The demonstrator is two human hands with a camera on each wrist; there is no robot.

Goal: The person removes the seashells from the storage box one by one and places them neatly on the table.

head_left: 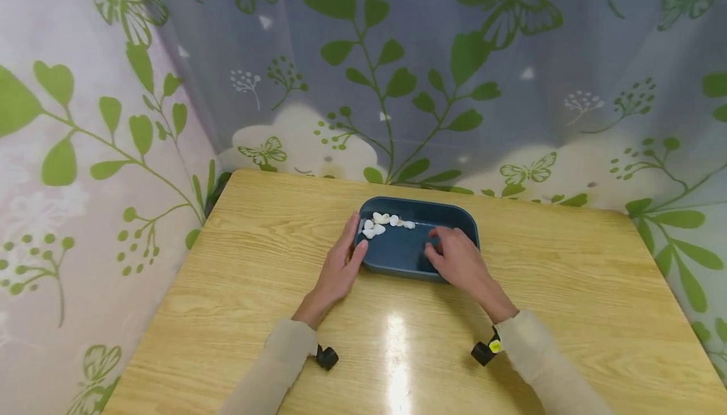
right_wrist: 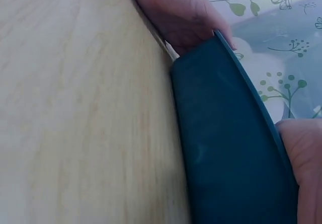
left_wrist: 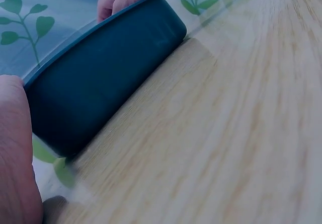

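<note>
Leaf-print curtain [head_left: 420,87] hangs behind far edge of worktop [head_left: 272,238]. Dark-blue tray [head_left: 397,254] near middle of that edge, white pebbles [head_left: 378,229] in left end. Left hand [head_left: 337,268] against tray's left wall, fingers straight. Right hand [head_left: 461,260] over right half, fingers bent; cannot tell whether holding anything.

We see a plain tray [head_left: 397,254], dark slate blue in the head view and deep teal in both wrist views. Its stones [head_left: 378,217] are white, some perhaps tinged cream, though they show too small for us to be sure. The bench [head_left: 255,245] is honey-yellow with brownish grain. We find the curtain [head_left: 420,55] grey-blue and whitish, printed with green leaves, green butterflies and white sprigs. The sleeves [head_left: 545,358] are beige, the cameras [head_left: 327,358] black, one with a yellow tag [head_left: 495,346].
</note>
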